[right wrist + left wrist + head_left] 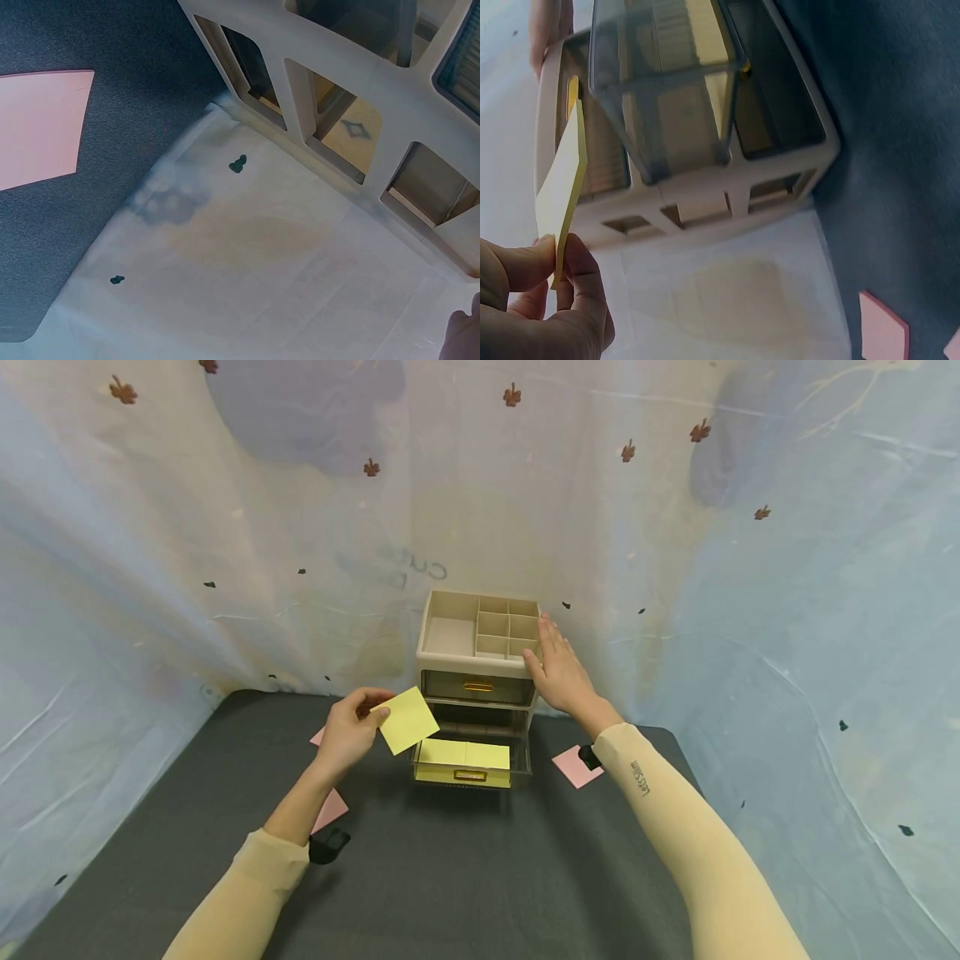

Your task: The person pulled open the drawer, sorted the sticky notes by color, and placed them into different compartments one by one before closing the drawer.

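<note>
While the right hand (561, 675) rests straight-fingered against the organizer (474, 666), the left pinches the yellow pad (408, 720) near the pulled-out drawer (521, 768), toward the worktop's (465, 877) far edge; probably light and fairly stiff, it suits an edge grip.

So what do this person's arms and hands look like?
The left hand and right hand are bare. Pale yellow sleeves end short of both; the right sleeve carries dark lettering, apparently "LetsSlim". A black object shows beside each sleeve's end.
</note>
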Action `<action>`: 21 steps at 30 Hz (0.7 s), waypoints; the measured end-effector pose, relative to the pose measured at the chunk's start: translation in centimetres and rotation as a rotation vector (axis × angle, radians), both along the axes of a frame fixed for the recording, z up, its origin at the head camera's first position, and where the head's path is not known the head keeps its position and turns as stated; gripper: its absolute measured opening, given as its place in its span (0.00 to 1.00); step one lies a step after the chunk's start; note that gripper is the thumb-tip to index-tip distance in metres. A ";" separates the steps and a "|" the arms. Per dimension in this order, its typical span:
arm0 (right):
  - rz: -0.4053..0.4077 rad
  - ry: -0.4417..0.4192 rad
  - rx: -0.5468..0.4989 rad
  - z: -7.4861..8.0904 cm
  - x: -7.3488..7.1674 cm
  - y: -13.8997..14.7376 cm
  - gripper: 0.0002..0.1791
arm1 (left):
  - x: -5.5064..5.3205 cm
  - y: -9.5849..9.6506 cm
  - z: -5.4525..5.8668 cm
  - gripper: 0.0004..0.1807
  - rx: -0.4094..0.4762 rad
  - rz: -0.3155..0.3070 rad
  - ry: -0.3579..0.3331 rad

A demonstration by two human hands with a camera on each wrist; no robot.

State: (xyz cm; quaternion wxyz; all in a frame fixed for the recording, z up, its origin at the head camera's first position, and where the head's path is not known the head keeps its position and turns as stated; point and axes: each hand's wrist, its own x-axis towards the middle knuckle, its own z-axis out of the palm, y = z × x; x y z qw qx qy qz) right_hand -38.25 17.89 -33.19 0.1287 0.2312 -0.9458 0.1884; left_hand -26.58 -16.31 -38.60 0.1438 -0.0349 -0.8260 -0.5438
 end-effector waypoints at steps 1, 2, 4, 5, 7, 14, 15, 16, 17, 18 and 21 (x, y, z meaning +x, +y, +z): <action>-0.001 0.002 0.002 0.0 0.0 0.0 0.41 | 0.0 0.3 0.0 0.13 0.001 -0.004 0.005; -0.002 0.003 0.004 0.0 0.0 0.0 0.41 | -0.1 0.6 0.1 0.13 0.003 -0.012 0.009; -0.004 0.008 0.005 0.0 -0.1 0.0 0.41 | -0.2 1.2 0.1 0.13 -0.001 -0.024 0.021; -0.004 0.007 0.004 0.0 0.0 0.0 0.41 | -0.2 1.5 0.1 0.13 -0.004 -0.032 0.026; -0.003 0.008 0.002 0.0 0.0 -0.1 0.41 | -0.4 2.0 0.0 0.13 -0.016 -0.043 0.037; -0.003 -0.006 -0.001 0.0 0.2 -0.1 0.41 | -0.9 3.6 -0.5 0.12 -0.056 -0.100 0.049; -0.002 -0.004 -0.001 0.0 0.2 -0.1 0.41 | -0.9 3.8 -0.5 0.12 -0.061 -0.112 0.050; 0.000 -0.002 -0.002 0.0 0.2 -0.1 0.41 | -0.9 4.0 -0.6 0.12 -0.067 -0.123 0.053; 0.000 -0.003 -0.004 0.0 0.2 -0.1 0.41 | -0.9 4.3 -0.7 0.12 -0.074 -0.135 0.057; 0.000 -0.003 -0.005 0.0 0.2 -0.1 0.41 | -1.0 4.5 -0.8 0.11 -0.086 -0.147 0.063; -0.007 -0.006 -0.008 0.1 0.2 -0.1 0.41 | -1.1 5.1 -1.1 0.11 -0.126 -0.184 0.073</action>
